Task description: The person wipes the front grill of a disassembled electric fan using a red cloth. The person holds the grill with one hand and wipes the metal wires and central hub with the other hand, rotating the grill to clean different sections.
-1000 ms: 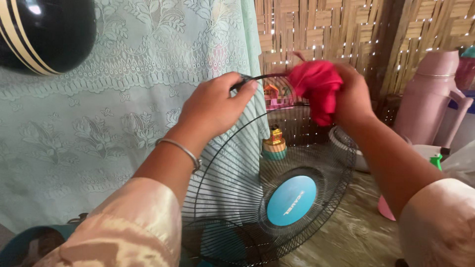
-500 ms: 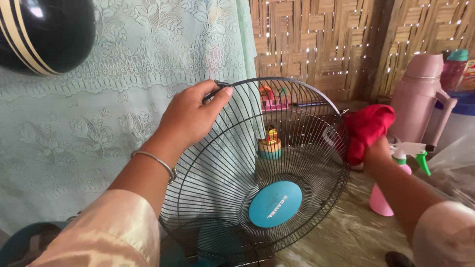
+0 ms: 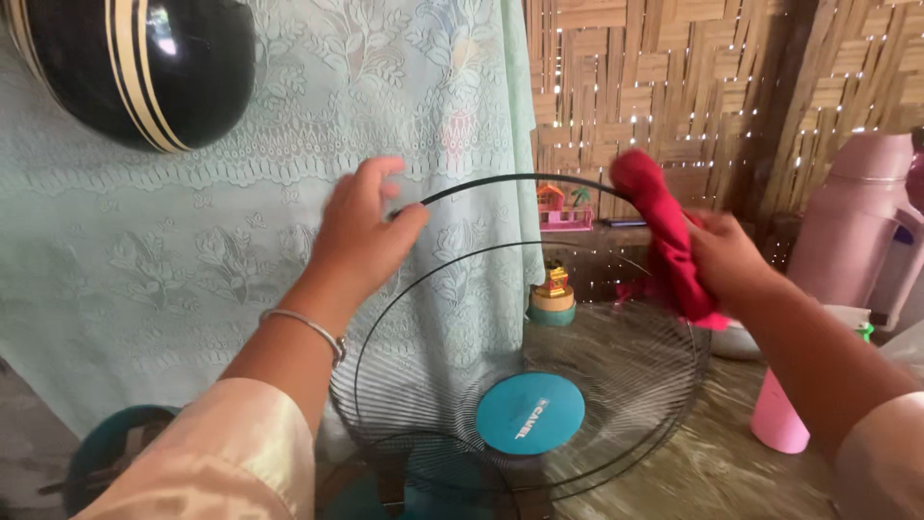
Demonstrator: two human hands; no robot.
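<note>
The left hand (image 3: pixel 364 226) pinches the top rim of a black wire fan guard (image 3: pixel 520 385), thumb under the ring and fingers curled over it; motion blur softens the fingertips, so how tight the grip is cannot be told exactly. The right hand (image 3: pixel 724 258) is closed on a bunched red cloth (image 3: pixel 669 246), pressing it against the upper right of the rim. The guard stands tilted on the counter (image 3: pixel 693 472), its lower edge resting there and its round blue centre cap (image 3: pixel 530 414) facing the camera.

The guard looks light and springy; thin spokes radiate from the cap and would likely bend if squeezed, so the thick outer ring is the sound place to hold, as the left hand does. The coated wire is probably smooth and a little slippery; a hooked thumb seems steadier than a flat palm. The cloth is soft and limp and wraps readily around the ring.

Behind hangs a pale green lace curtain (image 3: pixel 289 241); a dark striped helmet (image 3: pixel 135 67) sits upper left; a pink flask (image 3: pixel 857 231) and a pink spray bottle (image 3: pixel 780 414) stand right, near the woven bamboo wall (image 3: pixel 693 87).
</note>
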